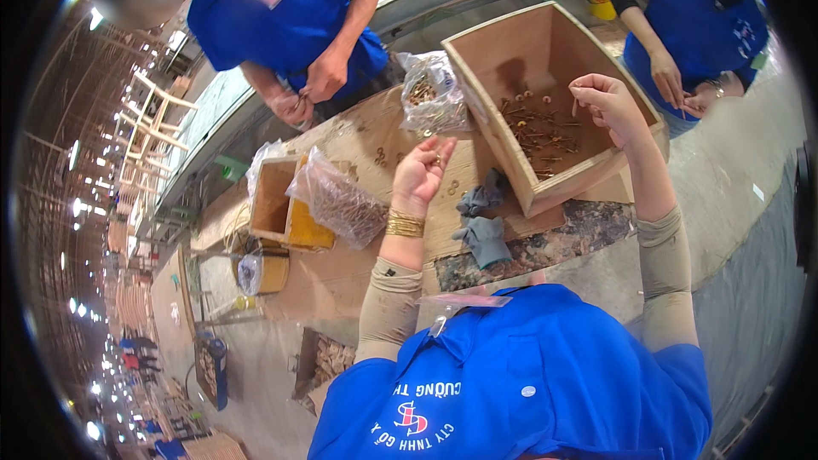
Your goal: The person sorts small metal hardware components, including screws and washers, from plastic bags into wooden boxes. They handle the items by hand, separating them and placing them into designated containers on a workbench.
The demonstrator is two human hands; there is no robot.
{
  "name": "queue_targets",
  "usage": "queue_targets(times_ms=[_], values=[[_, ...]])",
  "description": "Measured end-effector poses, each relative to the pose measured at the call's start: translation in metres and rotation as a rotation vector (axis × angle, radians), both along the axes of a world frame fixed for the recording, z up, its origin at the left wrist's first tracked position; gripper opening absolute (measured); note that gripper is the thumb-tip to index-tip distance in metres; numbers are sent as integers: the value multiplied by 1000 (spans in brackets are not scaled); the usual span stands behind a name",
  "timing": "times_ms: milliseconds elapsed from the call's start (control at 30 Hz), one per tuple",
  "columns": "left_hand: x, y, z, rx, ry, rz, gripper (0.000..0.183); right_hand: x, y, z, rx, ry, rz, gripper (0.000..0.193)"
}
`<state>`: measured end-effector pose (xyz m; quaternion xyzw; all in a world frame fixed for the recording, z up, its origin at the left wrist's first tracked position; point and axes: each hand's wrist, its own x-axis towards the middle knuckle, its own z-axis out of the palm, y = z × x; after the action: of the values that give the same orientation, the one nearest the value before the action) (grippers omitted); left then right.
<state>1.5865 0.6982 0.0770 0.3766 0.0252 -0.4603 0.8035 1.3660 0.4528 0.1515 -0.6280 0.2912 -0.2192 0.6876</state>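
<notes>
My left hand (423, 172), palm up over the table, has its fingers curled round a small brass-coloured washer (438, 158). My right hand (607, 109) is raised over the right side of a large wooden box (490, 132), its fingers pinched together. Whatever they grip is too small to make out. Inside the box lie loose screws (545, 140), some with round metal pieces by them. Beyond my left hand sits a clear plastic bag (430, 94) of small brass-coloured parts. Several loose washers (381, 156) are scattered on the table.
Grey gloves (486, 238) lie beside the large box. A plastic bag of screws (341, 204) leans on a smaller wooden box (271, 196) at left. Two co-workers in blue shirts stand across the table (341, 277), one left (281, 13), one right (694, 25).
</notes>
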Motion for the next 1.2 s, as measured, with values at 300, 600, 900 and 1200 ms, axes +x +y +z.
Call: queue_targets(times_ms=[300,600,900,1200], values=[[3,46,-50,124,-58,-154,23,44,54,13,48,-74,248,13],[-16,25,59,-72,-331,-375,22,51,85,31,-17,-172,300,12],[-34,-60,107,-14,-660,-518,15,47,78,45,-311,-443,-40,15],[-61,-99,108,-46,-621,-565,21,16,52,41,-609,-281,-188,15]])
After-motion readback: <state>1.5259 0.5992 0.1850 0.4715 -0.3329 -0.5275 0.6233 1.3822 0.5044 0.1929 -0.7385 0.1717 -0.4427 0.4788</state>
